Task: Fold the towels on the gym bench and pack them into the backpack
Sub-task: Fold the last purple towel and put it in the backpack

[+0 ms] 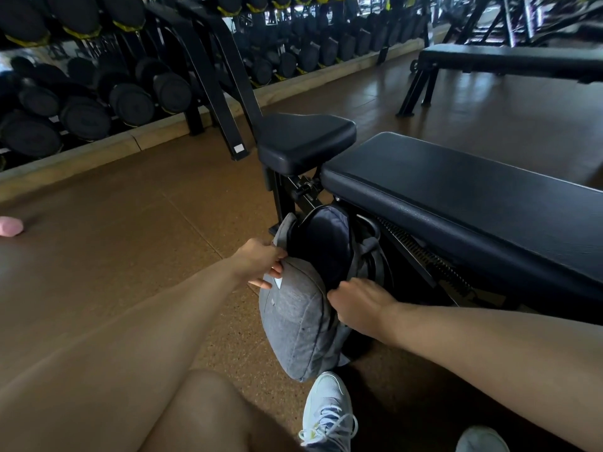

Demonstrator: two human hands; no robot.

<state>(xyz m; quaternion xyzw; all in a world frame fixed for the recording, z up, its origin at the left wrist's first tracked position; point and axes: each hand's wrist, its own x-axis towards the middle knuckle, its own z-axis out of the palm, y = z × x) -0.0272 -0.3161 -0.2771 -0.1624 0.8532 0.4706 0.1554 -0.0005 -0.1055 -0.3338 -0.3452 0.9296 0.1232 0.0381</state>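
Observation:
A grey backpack (295,324) stands on the floor against the black gym bench (463,187), its main compartment gaping open and dark inside. My left hand (261,262) grips the top edge of the front flap. My right hand (357,308) pinches the right edge of the opening, fingers curled on the fabric. No towel shows on the bench top or inside the bag. A small pink thing (9,226) lies on the floor at the far left; I cannot tell what it is.
The bench seat pad (303,141) sits beyond the bag. A dumbbell rack (98,93) lines the wall at left. A second bench (509,60) stands at the back right. My knee and white shoe (328,412) are just below the backpack.

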